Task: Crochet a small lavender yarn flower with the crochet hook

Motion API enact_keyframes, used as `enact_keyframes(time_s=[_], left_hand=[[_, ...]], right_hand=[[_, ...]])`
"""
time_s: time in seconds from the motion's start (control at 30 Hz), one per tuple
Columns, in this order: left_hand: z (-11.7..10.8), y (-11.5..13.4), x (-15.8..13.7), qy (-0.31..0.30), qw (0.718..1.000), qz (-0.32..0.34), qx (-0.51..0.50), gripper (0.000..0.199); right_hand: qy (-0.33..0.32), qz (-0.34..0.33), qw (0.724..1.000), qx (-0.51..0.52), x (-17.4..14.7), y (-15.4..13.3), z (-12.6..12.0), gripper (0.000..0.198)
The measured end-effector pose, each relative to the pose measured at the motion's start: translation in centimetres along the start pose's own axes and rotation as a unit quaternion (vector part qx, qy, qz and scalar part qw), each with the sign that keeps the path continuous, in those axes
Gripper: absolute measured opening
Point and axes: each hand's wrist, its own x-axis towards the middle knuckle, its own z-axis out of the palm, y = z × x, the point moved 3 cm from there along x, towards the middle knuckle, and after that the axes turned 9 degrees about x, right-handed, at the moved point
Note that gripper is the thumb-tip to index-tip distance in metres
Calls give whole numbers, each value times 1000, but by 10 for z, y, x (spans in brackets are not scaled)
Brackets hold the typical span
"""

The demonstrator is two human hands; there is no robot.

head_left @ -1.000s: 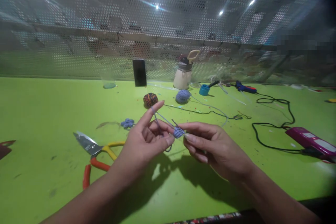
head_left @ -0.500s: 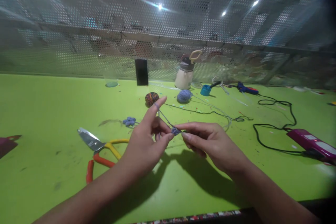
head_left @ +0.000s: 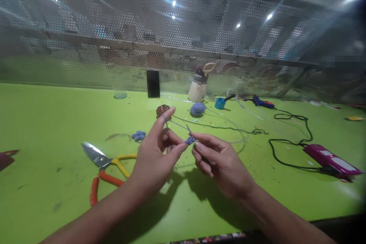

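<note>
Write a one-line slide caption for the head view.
Left hand and right hand crochet a blue piece above a green table, scissors nearby.

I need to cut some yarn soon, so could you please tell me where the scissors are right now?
The orange-and-yellow-handled scissors lie on the green table, just left of the left hand, below the small blue crocheted flower.

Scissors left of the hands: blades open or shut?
Shut, as far as visible. The scissors lie flat on the green table, showing one closed silver blade tip; the yellow and orange handles spread apart.
</note>
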Motion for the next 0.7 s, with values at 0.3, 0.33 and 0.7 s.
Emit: enact_keyframes(time_s=[0.3,0.33,0.7], left_hand=[[-3,1,5,-113,949,-196,-221,93],[-2,1,3,-120,943,-205,-235,93],[-1,6,2,-134,946,-209,-209,84]], right_hand=[[-16,-59,995,-79,-5,1,-3,20],[-19,-69,993,-89,-5,0,-3,20],[-59,-98,985,-128,-11,1,-3,28]])
